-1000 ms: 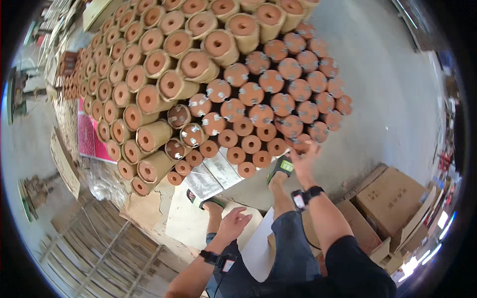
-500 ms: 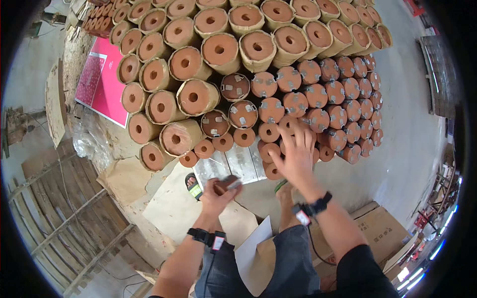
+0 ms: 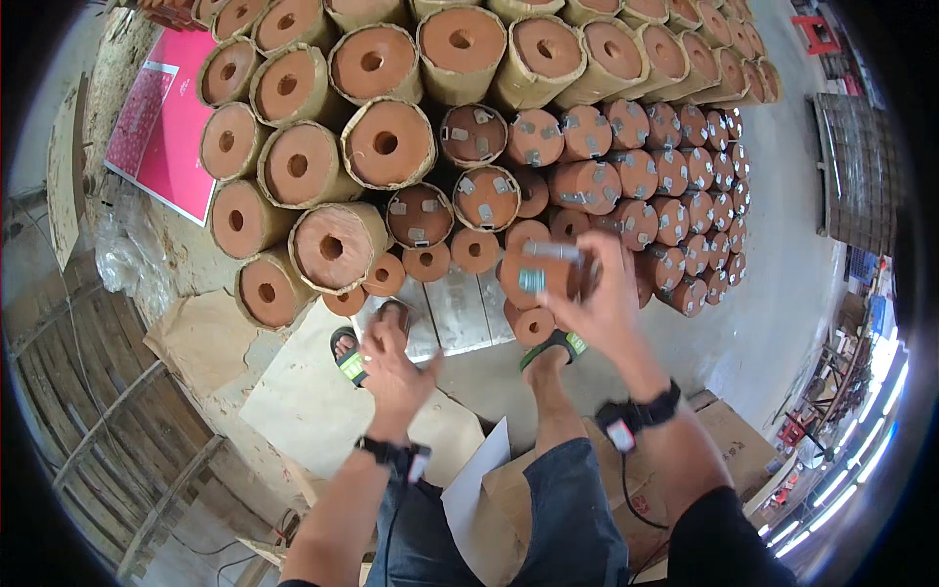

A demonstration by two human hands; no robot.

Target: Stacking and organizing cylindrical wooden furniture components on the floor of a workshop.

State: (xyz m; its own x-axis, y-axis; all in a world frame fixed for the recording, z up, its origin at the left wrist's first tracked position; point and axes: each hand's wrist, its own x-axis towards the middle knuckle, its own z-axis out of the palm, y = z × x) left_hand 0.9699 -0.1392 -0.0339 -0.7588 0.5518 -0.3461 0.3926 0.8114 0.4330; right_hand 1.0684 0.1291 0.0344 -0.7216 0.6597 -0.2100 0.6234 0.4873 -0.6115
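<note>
My right hand (image 3: 608, 311) is curled around a reddish-brown clay cylinder (image 3: 533, 272) with grey metal tabs, in front of the lower stack. Motion blurs that cylinder and the fingers. My left hand (image 3: 393, 374) is over the pale slab at the stack's foot, thumb spread away from its fingers. A small brown piece (image 3: 394, 315) lies at those fingertips; whether they grip it is unclear. Small bored cylinders (image 3: 474, 251) line the bottom row near both hands. Tabbed cylinders (image 3: 636, 225) are stacked behind my right hand.
Large paper-wrapped clay cylinders (image 3: 387, 145) with centre holes rise behind and to the left. A pink printed sheet (image 3: 191, 122) and clear plastic (image 3: 132, 249) lie left. Cardboard (image 3: 734, 445) is at lower right, a wooden slatted frame (image 3: 108, 401) at lower left. My feet stand close to the stack.
My right hand has drawn back from the stack and now holds a tabbed cylinder. My left hand, earlier closed on a brown tabbed piece, has moved left and spread its thumb. The view has shifted.
</note>
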